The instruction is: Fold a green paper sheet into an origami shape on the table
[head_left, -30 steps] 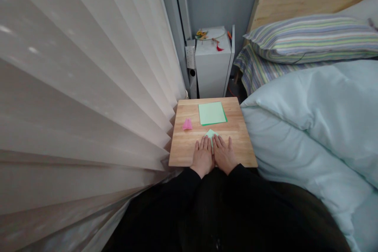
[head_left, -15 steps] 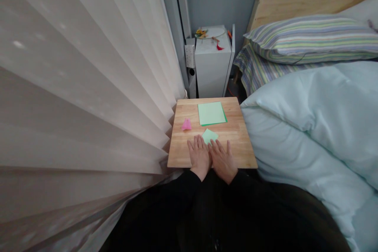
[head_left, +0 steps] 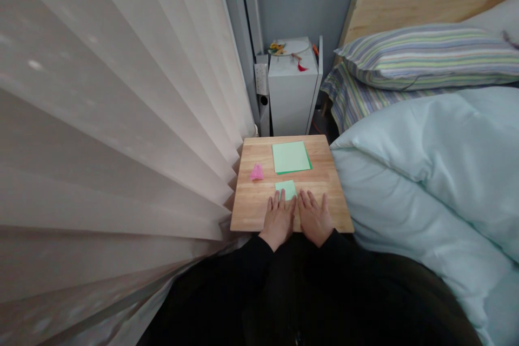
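Note:
A small light-green folded paper [head_left: 286,188] lies on the wooden board [head_left: 253,203], near its front. My left hand [head_left: 279,220] rests flat with its fingers stretched over the paper's near edge. Just right of the paper, my right hand [head_left: 314,218] lies palm down, fingers out, its fingertips close to the paper's right edge. Farther back lies a stack of larger green paper sheets [head_left: 291,157], pale on top with a darker green edge showing. A pink folded paper piece [head_left: 257,172] stands to the left of the green papers.
Pleated pale curtains [head_left: 170,119] hang along the board's left side. A light-blue quilt [head_left: 405,173] on the bed borders it on the right. Behind the board stands a white cabinet [head_left: 292,97] with small ornaments on top. A striped pillow [head_left: 430,57] lies farther back.
The small green paper has turned from a tilted position to nearly square with the board. My left hand has shifted slightly right, and my right hand has moved right, off the paper.

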`<state>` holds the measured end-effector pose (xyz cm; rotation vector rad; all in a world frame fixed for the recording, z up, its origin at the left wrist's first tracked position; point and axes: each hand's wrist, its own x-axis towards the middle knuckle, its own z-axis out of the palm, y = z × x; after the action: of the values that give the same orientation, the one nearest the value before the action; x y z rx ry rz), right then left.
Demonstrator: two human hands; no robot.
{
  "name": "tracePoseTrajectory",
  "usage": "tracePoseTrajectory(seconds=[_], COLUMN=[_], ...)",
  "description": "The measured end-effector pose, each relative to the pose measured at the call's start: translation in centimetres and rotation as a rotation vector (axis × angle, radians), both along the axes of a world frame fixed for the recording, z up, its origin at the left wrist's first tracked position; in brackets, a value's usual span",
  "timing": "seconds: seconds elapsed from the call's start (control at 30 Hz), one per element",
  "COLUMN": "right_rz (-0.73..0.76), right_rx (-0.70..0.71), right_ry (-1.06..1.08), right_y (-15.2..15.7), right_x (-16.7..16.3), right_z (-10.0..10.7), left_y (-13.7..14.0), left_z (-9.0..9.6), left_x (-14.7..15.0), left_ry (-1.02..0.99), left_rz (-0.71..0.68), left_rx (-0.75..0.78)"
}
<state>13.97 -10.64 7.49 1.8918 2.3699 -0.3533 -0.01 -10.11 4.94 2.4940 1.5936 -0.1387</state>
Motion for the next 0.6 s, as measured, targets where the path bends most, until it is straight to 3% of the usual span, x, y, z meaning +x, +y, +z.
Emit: tracePoseTrajectory(seconds=[0.2,0.47,0.6], right_rz=[0.02,-0.063,-0.005], right_rx=[-0.07,-0.043,-0.057], right_ry=[0.024,-0.016,0.016], right_y=[-1.1,-0.7,-0.9], right_x=[-0.7,-0.4,-0.8], right_z=[-0.7,-0.5,-0.3], left_y=[0.5,0.4,0.6], left_z=[0.1,0.7,0.6], left_x=[0.1,-1.4,-1.5], left_ry=[-0.012,-0.037,-0.033], left_rz=[0.051,-0.06,-0.053], left_rx=[-0.048,-0.09,-0.106])
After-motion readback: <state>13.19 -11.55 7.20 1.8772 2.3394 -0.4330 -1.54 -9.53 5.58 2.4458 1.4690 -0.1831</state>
